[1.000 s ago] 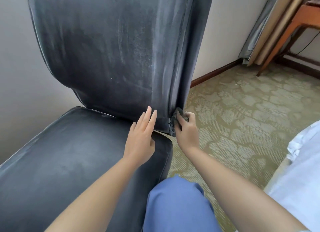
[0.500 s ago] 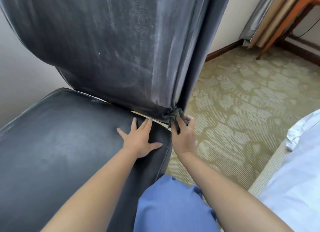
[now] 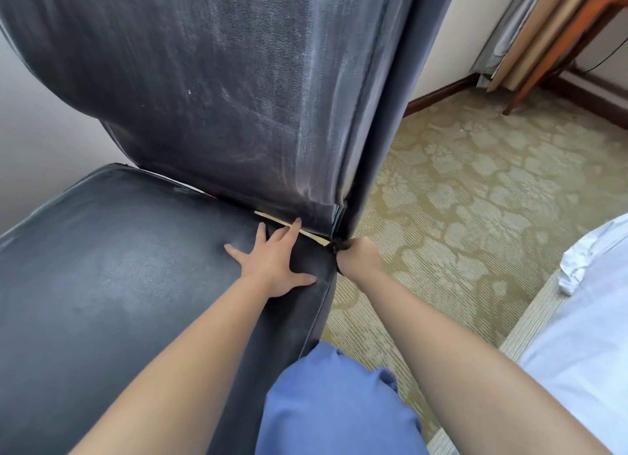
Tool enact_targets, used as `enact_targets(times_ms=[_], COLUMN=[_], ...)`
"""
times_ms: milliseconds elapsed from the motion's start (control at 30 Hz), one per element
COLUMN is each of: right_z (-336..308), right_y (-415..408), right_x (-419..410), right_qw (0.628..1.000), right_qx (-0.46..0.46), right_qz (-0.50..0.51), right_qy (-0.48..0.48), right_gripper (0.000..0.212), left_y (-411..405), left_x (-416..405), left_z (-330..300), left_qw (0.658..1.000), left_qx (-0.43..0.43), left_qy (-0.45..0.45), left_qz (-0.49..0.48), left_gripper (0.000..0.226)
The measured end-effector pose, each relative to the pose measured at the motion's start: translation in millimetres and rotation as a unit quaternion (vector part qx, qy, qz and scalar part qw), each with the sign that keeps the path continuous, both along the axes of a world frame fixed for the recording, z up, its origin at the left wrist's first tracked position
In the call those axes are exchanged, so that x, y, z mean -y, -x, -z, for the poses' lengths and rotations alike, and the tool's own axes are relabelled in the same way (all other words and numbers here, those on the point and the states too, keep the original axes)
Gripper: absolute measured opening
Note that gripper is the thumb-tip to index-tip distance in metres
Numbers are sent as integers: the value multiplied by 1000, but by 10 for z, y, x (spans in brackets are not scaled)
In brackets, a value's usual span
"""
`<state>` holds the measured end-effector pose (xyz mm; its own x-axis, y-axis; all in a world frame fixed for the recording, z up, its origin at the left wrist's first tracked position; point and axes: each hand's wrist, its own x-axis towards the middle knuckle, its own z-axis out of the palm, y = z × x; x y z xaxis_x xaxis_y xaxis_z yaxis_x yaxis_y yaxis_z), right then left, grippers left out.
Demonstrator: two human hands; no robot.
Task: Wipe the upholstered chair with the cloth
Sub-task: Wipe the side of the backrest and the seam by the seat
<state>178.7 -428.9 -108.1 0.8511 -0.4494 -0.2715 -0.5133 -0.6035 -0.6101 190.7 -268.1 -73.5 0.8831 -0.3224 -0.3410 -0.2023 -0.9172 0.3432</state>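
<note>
- Your right hand (image 3: 358,256) is clenched round the dark cloth (image 3: 335,245), knuckles up; only a small bunch of cloth shows past your fingers.
- That bunch sits at the bottom right corner of the backrest (image 3: 221,91), where the backrest meets the seat (image 3: 112,261), touching the chair's edge.
- Your left hand (image 3: 275,262) lies flat and released, fingers spread, palm down on the rear right part of the seat, just left of the cloth hand.
- Your left fingertips (image 3: 297,222) reach the gap under the backrest, where a pale strip (image 3: 289,224) shows.
- Above your fingers the backrest rises, its dark velvet marked with pale streaks; the seat spreads left of your left hand with a lighter patch.
- Right of your right hand is patterned carpet (image 3: 475,189); farther off stand a wooden leg (image 3: 550,57) and a curtain (image 3: 503,36) by the wall.
- Below your forearms is your blue-clad knee (image 3: 336,403); white fabric (image 3: 584,325) lies at the far right.
</note>
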Motion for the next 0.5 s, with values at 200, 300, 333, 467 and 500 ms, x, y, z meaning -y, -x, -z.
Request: enact_targets(times_ms=[200, 300, 333, 467, 500], right_z=[-105, -308, -373, -512, -510], right_y=[419, 497, 473, 328, 286], right_x=[-149, -213, -241, -455, -497], right_qw=[987, 954, 943, 929, 924], right_qx=[159, 299, 331, 314, 296], right_qz=[5, -6, 13, 164, 199], right_qy=[29, 22, 16, -111, -141], right_gripper=[21, 22, 21, 20, 20], left_y=[47, 56, 59, 75, 77], left_x=[5, 12, 11, 2, -2], left_z=[-50, -59, -57, -63, -64], left_qw=[1000, 999, 999, 998, 998], left_qx=[-12, -17, -17, -17, -18], left_qy=[-17, -27, -31, -41, -40], left_qz=[18, 24, 26, 36, 37], left_gripper=[106, 106, 106, 102, 101])
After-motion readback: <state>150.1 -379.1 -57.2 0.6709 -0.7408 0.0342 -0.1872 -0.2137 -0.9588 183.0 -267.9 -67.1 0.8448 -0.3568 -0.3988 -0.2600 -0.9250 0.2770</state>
